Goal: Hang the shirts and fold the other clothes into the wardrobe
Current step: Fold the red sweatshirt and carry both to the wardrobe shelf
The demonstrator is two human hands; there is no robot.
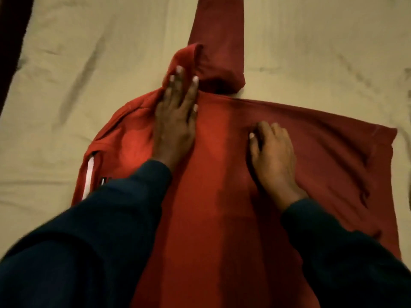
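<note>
A red sweatshirt (222, 174) lies spread flat on the bed, filling the middle of the head view. One sleeve (219, 41) runs away from me toward the top edge, its near part bunched into a fold. My left hand (175, 121) lies flat on the cloth with straight fingers, fingertips pressing the bunched fold by the shoulder. My right hand (273, 152) rests on the garment's body to the right, fingers bent with the tips pressing into the fabric. A white strip and a small dark label (90, 176) show at the garment's left edge.
A creased cream bedsheet (89, 63) covers the bed all around the garment. A dark edge (11, 41) runs along the upper left corner. My dark blue sleeves cover the lower part of the view.
</note>
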